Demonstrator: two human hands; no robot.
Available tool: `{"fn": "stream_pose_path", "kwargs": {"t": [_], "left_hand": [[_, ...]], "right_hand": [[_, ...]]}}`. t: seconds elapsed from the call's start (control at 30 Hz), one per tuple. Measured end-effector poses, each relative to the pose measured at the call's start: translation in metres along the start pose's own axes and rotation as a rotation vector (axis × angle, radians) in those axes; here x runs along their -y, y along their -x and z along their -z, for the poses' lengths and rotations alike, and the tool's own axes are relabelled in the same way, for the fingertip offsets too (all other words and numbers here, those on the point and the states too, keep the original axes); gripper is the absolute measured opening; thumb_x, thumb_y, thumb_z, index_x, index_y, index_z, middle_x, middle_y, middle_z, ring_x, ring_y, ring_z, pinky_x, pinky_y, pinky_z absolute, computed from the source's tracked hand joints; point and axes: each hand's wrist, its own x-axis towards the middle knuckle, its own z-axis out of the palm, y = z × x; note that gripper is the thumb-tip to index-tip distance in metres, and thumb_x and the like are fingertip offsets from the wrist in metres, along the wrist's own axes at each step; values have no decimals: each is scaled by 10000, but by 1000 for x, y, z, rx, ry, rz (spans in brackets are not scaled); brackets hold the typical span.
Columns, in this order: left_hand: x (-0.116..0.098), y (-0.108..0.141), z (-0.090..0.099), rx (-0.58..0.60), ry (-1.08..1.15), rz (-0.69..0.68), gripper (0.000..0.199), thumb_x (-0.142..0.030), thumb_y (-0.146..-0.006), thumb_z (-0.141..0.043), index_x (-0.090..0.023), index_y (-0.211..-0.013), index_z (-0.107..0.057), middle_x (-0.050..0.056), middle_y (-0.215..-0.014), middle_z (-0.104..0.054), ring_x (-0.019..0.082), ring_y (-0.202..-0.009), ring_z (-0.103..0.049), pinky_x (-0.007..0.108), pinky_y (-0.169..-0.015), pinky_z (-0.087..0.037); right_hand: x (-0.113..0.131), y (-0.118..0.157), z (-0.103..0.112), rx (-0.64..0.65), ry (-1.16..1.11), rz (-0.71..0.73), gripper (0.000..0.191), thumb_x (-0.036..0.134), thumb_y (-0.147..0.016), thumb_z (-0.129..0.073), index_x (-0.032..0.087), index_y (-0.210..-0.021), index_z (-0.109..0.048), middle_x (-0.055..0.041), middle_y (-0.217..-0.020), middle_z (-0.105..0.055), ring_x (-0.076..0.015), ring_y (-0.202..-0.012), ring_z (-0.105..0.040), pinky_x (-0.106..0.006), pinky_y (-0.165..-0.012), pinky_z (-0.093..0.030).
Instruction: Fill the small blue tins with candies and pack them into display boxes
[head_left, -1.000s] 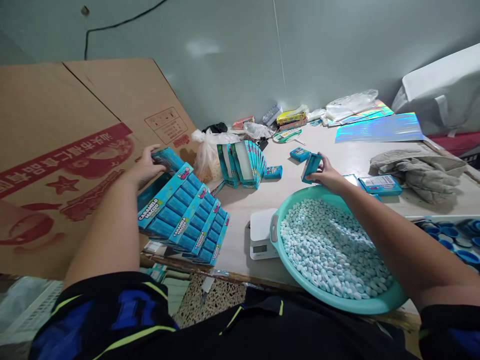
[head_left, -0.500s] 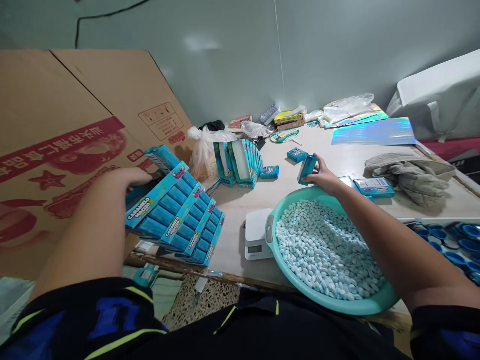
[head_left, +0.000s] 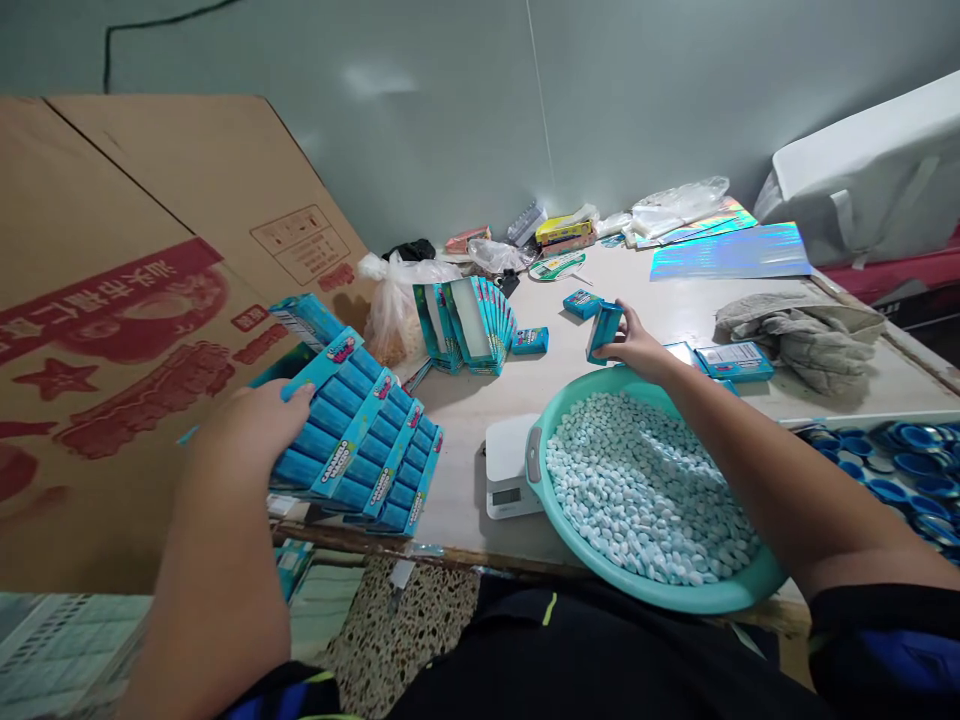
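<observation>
My left hand (head_left: 274, 425) is at the upper left end of stacked display boxes (head_left: 360, 440) filled with blue packs; its fingers are partly hidden against the top box. Above the far rim of a green basin (head_left: 559, 530), my right hand (head_left: 637, 345) holds a small blue box (head_left: 604, 332) between thumb and fingers. White and pale blue candies (head_left: 652, 490) fill the basin. A white scale (head_left: 512, 465) touches its left side. Two small blue boxes (head_left: 583, 304) (head_left: 531, 341) lie near a fanned row of flat blue cartons (head_left: 480, 325).
A big cardboard box (head_left: 150, 300) stands at the left. Behind are plastic bags (head_left: 397, 310) and shiny sheets (head_left: 731, 252). At the right lie a grey cloth (head_left: 810, 340), a flat blue box (head_left: 735, 361) and a tray of blue round pieces (head_left: 892, 470).
My left hand has come from behind the top display box to its near side, lower down. My right hand still holds the small box. The whole view has shifted slightly.
</observation>
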Motion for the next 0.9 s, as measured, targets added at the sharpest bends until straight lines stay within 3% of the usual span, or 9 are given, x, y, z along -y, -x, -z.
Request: {"fn": "stream_pose_path", "kwargs": {"t": [0.1, 0.23, 0.47, 0.67, 0.9], "left_hand": [[-17, 21, 7, 72, -227, 97, 696, -618, -964, -242, -153, -1316, -622, 282, -1343, -611, 465, -1211, -612, 595, -966, -530], [-31, 40, 9, -3, -249, 79, 715, -582, -972, -154, -129, -1296, -603, 291, -1246, -646, 471, -1139, -632, 586, -883, -552], [-36, 44, 8, -14, -257, 53, 629, -612, -960, -199, -170, -1144, -608, 250, -1123, -682, 450, -1021, -664, 554, -803, -565], [-36, 48, 17, 46, -241, 70, 670, -649, -962, -216, -178, -1265, -584, 263, -1218, -657, 459, -1064, -648, 564, -800, -561], [-36, 46, 12, -37, -225, 18, 585, -646, -944, -281, -200, -1063, -641, 228, -1067, -687, 436, -960, -660, 554, -738, -559]], "right_hand": [[2, 1, -1, 13, 49, 12, 1339, 277, -472, -902, 385, -1601, -188, -87, -1282, -520, -301, -1060, -643, -486, -827, -660], [2, 1, 0, 20, 60, 20, 1322, 281, -496, -895, 402, -1603, -183, -84, -1277, -528, -324, -1110, -623, -546, -875, -645], [3, 1, 0, 19, 54, 7, 1370, 260, -481, -901, 353, -1629, -158, -104, -1282, -543, -316, -1086, -638, -506, -855, -658], [3, 1, -1, 27, 96, 18, 1355, 312, -497, -889, 362, -1631, -150, -111, -1329, -522, -312, -1080, -649, -522, -853, -652], [1, -1, 0, 29, 74, 20, 1384, 301, -484, -891, 359, -1640, -133, -117, -1341, -521, -329, -1120, -641, -528, -864, -652]]}}
